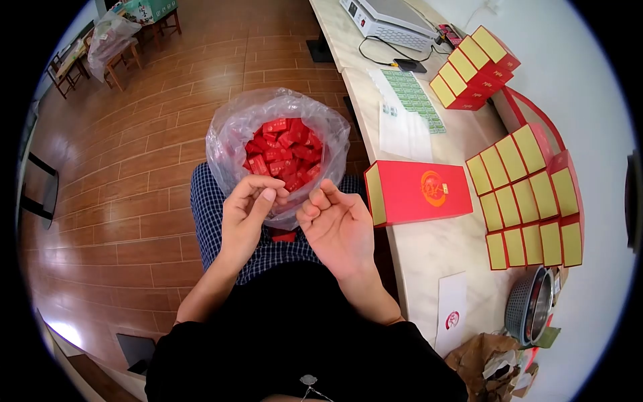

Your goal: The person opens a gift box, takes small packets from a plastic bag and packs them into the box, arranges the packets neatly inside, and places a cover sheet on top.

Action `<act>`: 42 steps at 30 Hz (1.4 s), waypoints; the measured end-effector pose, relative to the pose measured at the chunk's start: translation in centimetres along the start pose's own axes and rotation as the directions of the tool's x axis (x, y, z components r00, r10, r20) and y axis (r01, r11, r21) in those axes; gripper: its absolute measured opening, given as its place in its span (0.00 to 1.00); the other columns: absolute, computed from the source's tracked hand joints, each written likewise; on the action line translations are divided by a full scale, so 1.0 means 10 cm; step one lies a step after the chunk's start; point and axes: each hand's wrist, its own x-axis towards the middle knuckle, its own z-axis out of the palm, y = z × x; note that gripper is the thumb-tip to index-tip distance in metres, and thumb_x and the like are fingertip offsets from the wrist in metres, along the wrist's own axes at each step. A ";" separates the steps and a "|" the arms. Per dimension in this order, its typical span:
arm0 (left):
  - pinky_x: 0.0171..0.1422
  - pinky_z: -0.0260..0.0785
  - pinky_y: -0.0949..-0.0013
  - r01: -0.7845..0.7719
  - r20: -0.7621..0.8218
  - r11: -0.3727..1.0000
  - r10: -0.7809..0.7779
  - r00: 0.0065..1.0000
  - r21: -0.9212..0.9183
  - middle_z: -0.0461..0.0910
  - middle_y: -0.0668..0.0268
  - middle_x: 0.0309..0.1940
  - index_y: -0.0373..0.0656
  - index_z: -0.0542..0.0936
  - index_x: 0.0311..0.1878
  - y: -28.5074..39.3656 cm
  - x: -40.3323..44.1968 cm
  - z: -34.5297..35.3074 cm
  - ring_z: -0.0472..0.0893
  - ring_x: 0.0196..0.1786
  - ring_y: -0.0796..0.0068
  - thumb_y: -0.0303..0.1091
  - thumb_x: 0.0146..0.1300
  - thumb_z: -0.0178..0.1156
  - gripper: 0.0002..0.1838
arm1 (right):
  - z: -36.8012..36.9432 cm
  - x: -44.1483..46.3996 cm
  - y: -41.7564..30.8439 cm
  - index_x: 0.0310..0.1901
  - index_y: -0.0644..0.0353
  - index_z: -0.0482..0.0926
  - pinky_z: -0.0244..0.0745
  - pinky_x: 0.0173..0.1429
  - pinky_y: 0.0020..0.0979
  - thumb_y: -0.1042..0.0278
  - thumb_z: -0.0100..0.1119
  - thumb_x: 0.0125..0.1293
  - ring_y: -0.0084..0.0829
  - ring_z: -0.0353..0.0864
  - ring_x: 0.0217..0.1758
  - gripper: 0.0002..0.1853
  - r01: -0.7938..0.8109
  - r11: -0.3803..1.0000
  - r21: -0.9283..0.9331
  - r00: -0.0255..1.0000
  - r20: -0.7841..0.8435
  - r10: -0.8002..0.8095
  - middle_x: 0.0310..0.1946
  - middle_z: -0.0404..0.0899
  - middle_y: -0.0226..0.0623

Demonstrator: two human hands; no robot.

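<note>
Packets [276,155] loose in a clear plastic bag [226,151], with red boxes [541,194] ranked on the table [429,248].

Directions are taken from the wearer. At 12 o'clock, the open bag stands before the lap, holding a heap of small red packets. Left hand [240,221], at its near rim: thumb and forefinger drawn close together. Right hand [345,238], just beside it: palm turned up, fingers curled inward. Whether either set of fingers pinches a small item cannot be told. At 1 o'clock, a single red box [408,194] with a gold-and-orange emblem lies apart from the others, near the table edge; beyond it is a green-printed sheet [415,100]. At 2 o'clock, the ranked boxes form three tiers, cream ends outward. State of progress: many boxes are stacked and many packets remain loose; box contents are hidden, so how many are filled cannot be told. At 3 o'clock: a grey colander [519,308].
</note>
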 end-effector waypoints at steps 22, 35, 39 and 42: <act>0.43 0.72 0.76 0.158 0.207 0.983 -0.174 0.963 0.088 0.80 0.66 0.31 0.36 0.80 0.32 -0.26 -0.17 0.04 0.80 0.35 0.80 0.27 0.58 0.68 0.06 | -0.41 -0.24 0.02 0.45 0.62 0.72 0.69 0.49 0.29 0.71 0.41 0.69 0.29 0.77 0.42 0.10 0.046 0.885 -0.463 0.975 -0.173 -0.141 0.37 0.78 0.39; 0.45 0.69 0.78 0.375 0.369 0.925 -0.329 0.869 -0.058 0.79 0.71 0.32 0.39 0.78 0.36 -0.37 -0.15 0.02 0.76 0.38 0.85 0.34 0.66 0.61 0.08 | -0.11 -0.39 -0.66 0.43 0.65 0.72 0.73 0.40 0.27 0.68 0.44 0.69 0.29 0.78 0.32 0.10 0.276 0.561 -0.781 0.915 0.034 -0.403 0.35 0.79 0.41; 0.45 0.69 0.76 0.310 0.431 0.950 -0.297 0.852 0.043 0.78 0.71 0.31 0.38 0.77 0.35 -0.39 -0.11 0.03 0.76 0.38 0.83 0.36 0.70 0.56 0.11 | 0.26 -0.57 -1.25 0.44 0.63 0.73 0.69 0.40 0.26 0.64 0.46 0.70 0.26 0.75 0.37 0.11 0.493 0.210 -0.844 0.690 0.233 -0.685 0.35 0.77 0.37; 0.45 0.69 0.74 0.213 0.470 0.971 -0.241 0.849 0.112 0.77 0.69 0.30 0.37 0.78 0.33 -0.43 -0.07 0.07 0.76 0.37 0.79 0.38 0.72 0.53 0.15 | 0.55 -0.81 -1.67 0.44 0.63 0.74 0.67 0.43 0.27 0.63 0.45 0.71 0.26 0.74 0.39 0.12 0.601 -0.047 -0.798 0.501 0.422 -0.755 0.36 0.77 0.36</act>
